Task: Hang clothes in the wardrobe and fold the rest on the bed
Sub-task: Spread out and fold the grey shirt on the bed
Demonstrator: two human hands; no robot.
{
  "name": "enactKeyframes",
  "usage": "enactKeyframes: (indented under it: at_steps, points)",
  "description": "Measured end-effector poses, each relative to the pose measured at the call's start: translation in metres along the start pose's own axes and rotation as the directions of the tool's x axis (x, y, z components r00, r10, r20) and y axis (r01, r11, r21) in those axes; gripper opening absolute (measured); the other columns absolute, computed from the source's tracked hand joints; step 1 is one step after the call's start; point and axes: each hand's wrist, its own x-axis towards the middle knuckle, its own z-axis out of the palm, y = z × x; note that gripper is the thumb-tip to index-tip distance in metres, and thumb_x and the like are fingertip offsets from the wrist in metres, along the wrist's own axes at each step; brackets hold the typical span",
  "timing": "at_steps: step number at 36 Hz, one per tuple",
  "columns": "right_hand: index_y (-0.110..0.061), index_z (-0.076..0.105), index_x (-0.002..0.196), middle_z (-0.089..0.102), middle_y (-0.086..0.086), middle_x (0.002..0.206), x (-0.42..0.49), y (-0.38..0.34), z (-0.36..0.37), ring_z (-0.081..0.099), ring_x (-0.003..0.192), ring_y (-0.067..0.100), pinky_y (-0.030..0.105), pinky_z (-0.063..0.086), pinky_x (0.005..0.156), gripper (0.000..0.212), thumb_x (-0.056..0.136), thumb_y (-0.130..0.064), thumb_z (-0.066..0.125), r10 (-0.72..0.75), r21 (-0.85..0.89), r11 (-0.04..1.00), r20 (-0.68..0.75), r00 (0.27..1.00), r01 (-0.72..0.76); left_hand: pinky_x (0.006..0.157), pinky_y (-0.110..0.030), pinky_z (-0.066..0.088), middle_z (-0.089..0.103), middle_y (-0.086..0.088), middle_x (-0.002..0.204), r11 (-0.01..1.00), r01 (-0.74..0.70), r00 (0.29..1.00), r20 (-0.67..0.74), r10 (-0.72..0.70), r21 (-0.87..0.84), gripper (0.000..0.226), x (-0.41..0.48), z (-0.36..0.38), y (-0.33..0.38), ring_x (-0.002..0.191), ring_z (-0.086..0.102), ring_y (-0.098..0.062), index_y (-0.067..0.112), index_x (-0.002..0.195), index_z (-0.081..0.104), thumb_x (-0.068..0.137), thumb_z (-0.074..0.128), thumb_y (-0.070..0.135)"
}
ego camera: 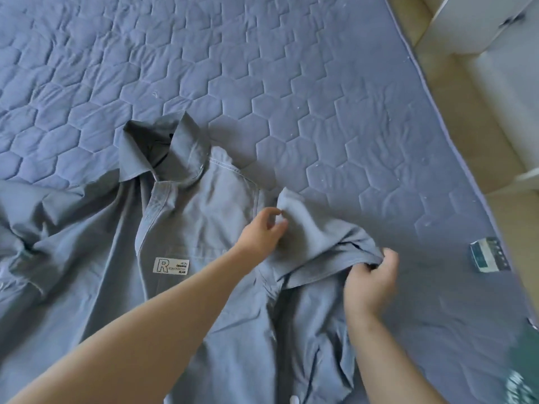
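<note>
Head view: I see grey-blue shirt (204,228) lying front-up on bed (262,68), collar (163,150) away from me, white label (171,265) on chest. Left hand (262,231) pinches raised fold of the sleeve (318,237), right hand (370,278) grips the sleeve hem, fingers curled round it. Small striped folded item (488,255) sits near bed edge, apart from the shirt. White furniture (481,21) stands on beige floor (455,112) beside bed; blurry green thing (522,374) at lower right, can't identify

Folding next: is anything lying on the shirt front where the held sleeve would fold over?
Nothing visible. The left hand and right hand hold the sleeve; the shirt front bears only its sewn label.
</note>
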Motion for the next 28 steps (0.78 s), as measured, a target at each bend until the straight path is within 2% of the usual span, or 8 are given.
enactKeyframes:
  at_steps: [4,9,12,14,16,19,21,28]
  points:
    - [-0.008,0.057,0.117,0.064,0.015,0.105,0.003,-0.028,-0.021,0.055,0.097,0.032,0.020,0.033,0.076,0.042,0.077,0.000,0.049,-0.269,0.025,0.963,0.053,0.962,0.268,0.064,-0.026,0.045,0.050,-0.001,0.082,0.939,0.095,0.994,-0.022,-0.108,-0.330,0.018,-0.009,-0.004,0.015,0.068,0.050,-0.014,0.016,0.111,0.047,0.100,0.041,0.029]
    - [-0.011,0.059,0.122,0.066,0.013,0.113,-0.022,0.003,-0.035,0.059,0.104,0.035,0.026,0.040,0.088,0.052,0.074,-0.027,0.046,-0.344,-0.163,0.885,0.404,0.848,0.437,0.073,-0.025,0.044,0.047,-0.003,0.103,0.982,0.004,0.991,-0.131,-0.029,-0.187,0.038,-0.016,0.006,0.011,0.084,0.052,-0.014,0.015,0.126,0.047,0.094,0.052,0.035]
    - [-0.022,0.045,0.134,0.062,0.004,0.123,-0.032,0.017,-0.039,0.060,0.103,0.013,0.019,0.041,0.084,0.049,0.085,-0.031,0.048,0.123,-0.322,0.885,0.858,0.499,0.335,0.103,-0.033,0.037,0.037,0.000,0.116,0.990,-0.106,0.967,-0.223,0.125,0.097,0.045,-0.022,0.016,0.009,0.112,0.046,-0.020,0.027,0.128,0.048,0.087,0.061,0.039]
    - [-0.023,0.047,0.131,0.070,0.011,0.103,-0.034,0.024,-0.041,0.058,0.076,0.005,0.013,0.042,0.069,0.048,0.085,-0.016,0.057,0.286,-0.325,0.939,0.919,0.272,0.110,0.106,-0.035,0.032,0.035,0.000,0.124,0.901,-0.126,0.964,-0.162,0.210,0.415,0.052,-0.027,0.021,0.008,0.120,0.038,-0.023,0.033,0.131,0.044,0.084,0.063,0.044]
    - [-0.026,0.056,0.114,0.066,0.007,0.066,-0.035,0.035,-0.045,0.053,0.050,0.009,0.016,0.042,0.053,0.037,0.081,-0.011,0.058,0.254,-0.205,0.966,0.858,0.446,-0.156,0.106,-0.039,0.030,0.025,0.001,0.140,0.741,-0.092,0.980,-0.071,0.185,0.665,0.057,-0.026,0.024,0.001,0.128,0.030,-0.027,0.036,0.135,0.037,0.084,0.061,0.044]
    - [-0.011,0.058,0.103,0.058,0.004,0.073,-0.019,0.054,-0.048,0.056,0.064,0.023,0.027,0.042,0.061,0.023,0.081,-0.014,0.058,0.309,-0.076,0.951,0.279,0.909,-0.300,0.106,-0.043,0.032,0.016,-0.001,0.147,0.668,0.001,0.997,-0.049,0.053,0.744,0.059,-0.022,0.024,-0.013,0.133,0.024,-0.030,0.036,0.139,0.031,0.087,0.060,0.038]
    - [-0.012,0.054,0.110,0.058,0.009,0.089,-0.006,0.063,-0.052,0.056,0.075,0.028,0.035,0.043,0.071,0.036,0.075,-0.019,0.063,0.411,-0.047,0.911,0.072,0.909,-0.409,0.104,-0.043,0.033,0.015,-0.003,0.148,0.670,0.037,0.997,-0.074,0.027,0.741,0.059,-0.023,0.023,-0.018,0.134,0.024,-0.030,0.033,0.140,0.030,0.088,0.058,0.033]
    - [-0.010,0.046,0.078,0.052,0.012,0.056,0.020,0.063,-0.045,0.042,0.024,0.005,0.012,0.035,0.031,0.022,0.092,0.007,0.042,0.603,0.194,0.686,0.387,0.697,-0.701,0.108,-0.043,0.029,0.008,-0.005,0.153,0.691,0.049,0.993,-0.107,0.041,0.722,0.057,-0.025,0.033,-0.020,0.137,0.020,-0.031,0.031,0.142,0.028,0.090,0.051,0.029]
